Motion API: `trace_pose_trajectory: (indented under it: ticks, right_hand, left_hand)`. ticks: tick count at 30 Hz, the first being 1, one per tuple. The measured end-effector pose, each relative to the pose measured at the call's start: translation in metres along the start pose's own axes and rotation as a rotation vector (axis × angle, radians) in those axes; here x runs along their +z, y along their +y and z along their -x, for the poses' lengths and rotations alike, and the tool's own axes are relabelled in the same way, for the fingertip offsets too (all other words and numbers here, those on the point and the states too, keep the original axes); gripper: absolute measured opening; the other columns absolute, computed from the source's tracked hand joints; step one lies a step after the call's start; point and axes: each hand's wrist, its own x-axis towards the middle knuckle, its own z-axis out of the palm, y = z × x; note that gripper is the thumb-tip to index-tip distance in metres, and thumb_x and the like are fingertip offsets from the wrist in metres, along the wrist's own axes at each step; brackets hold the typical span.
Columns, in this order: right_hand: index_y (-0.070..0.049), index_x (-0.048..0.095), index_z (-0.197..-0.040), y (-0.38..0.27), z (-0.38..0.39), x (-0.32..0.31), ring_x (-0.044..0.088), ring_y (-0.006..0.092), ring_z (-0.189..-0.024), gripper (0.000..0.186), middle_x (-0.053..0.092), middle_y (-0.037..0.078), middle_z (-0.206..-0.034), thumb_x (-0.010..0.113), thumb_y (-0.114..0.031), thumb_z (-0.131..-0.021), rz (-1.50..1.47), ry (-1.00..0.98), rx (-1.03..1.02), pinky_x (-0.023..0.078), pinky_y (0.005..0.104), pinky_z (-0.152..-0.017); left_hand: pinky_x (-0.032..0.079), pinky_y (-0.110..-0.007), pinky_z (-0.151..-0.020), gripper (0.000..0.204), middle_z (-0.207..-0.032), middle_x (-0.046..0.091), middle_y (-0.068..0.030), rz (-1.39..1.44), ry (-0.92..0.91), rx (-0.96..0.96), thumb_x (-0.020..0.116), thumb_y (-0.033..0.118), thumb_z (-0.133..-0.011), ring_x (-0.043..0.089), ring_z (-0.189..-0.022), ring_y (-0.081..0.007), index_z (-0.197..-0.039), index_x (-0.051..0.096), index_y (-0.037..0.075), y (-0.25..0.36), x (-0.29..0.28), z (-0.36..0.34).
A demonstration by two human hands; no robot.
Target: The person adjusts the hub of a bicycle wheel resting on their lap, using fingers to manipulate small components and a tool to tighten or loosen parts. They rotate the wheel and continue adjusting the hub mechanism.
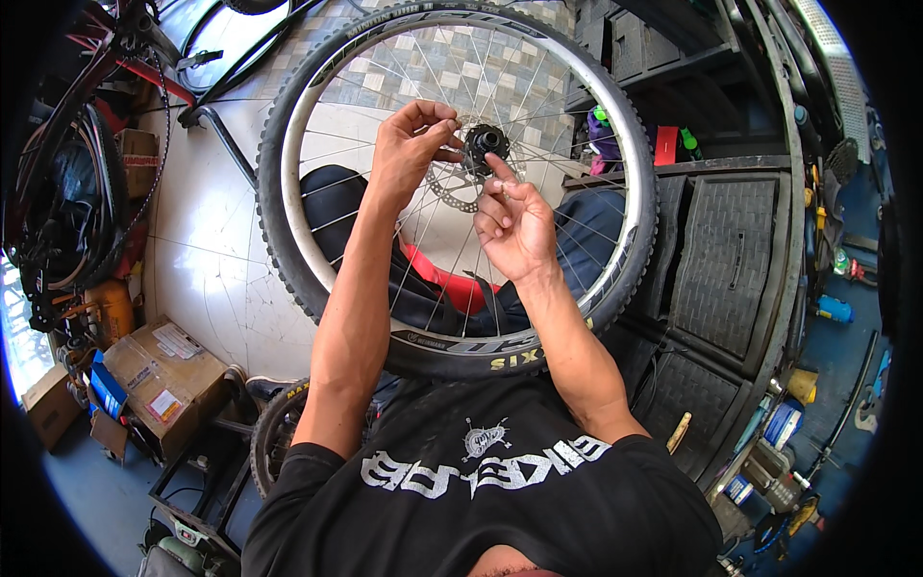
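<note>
A bicycle wheel (pixel 630 183) with a knobby black tyre and silver rim lies across my legs, its hub (pixel 486 144) upward. A disc brake rotor (pixel 452 197) shows under the hub. At the hub's left side is my left hand (pixel 411 149), thumb and forefinger closed together; whatever they may hold is too small to make out. My right hand (pixel 517 226) is below and right of the hub. Its forefinger reaches to the hub's lower edge, while the thumb and other fingers are curled in. Anything inside them is hidden.
Black woven-pattern drawers (pixel 726 264) stand close on my right, with a tool-strewn blue surface (pixel 846 385) beyond. To the left are a bicycle frame (pixel 106 58) and a cardboard box (pixel 168 375). Another tyre (pixel 274 438) lies near my left elbow.
</note>
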Motion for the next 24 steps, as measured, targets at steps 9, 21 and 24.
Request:
trace_pose_trajectory:
  ticks: [9,21,24]
  right_hand:
    - [-0.009,0.055,-0.144,-0.001,-0.002,-0.004,0.04,0.008,-0.058,0.052,0.057,0.001,-0.093,0.06,-0.008,-0.093,0.003,-0.009,0.021,0.034,0.0247,-0.052]
    - [-0.01,0.059,-0.141,-0.012,0.007,-0.009,0.039,0.0074,-0.058,0.048,0.056,0.001,-0.092,0.061,-0.008,-0.093,-0.014,-0.054,-0.016,0.033,0.024,-0.052]
    - [-0.01,0.058,-0.141,-0.015,0.006,-0.009,0.039,0.0074,-0.058,0.048,0.057,0.001,-0.093,0.061,-0.008,-0.093,-0.012,-0.069,-0.001,0.032,0.024,-0.052]
  left_hand:
    - [0.064,-0.033,-0.074,0.015,-0.105,0.071,-0.009,-0.01,0.002,-0.006,0.072,0.01,-0.098,0.072,-0.087,-0.0169,-0.109,0.067,0.0,0.001,0.001,0.0]
    - [0.064,-0.034,-0.075,0.015,-0.106,0.071,-0.0108,0.072,-0.012,-0.062,0.068,0.007,-0.1,0.072,-0.087,-0.0184,-0.113,0.065,0.001,-0.001,-0.001,-0.001]
    - [0.064,-0.035,-0.075,0.015,-0.106,0.071,-0.0111,0.08,-0.012,-0.073,0.067,0.007,-0.1,0.072,-0.087,-0.0185,-0.114,0.065,0.001,-0.001,0.0,-0.001]
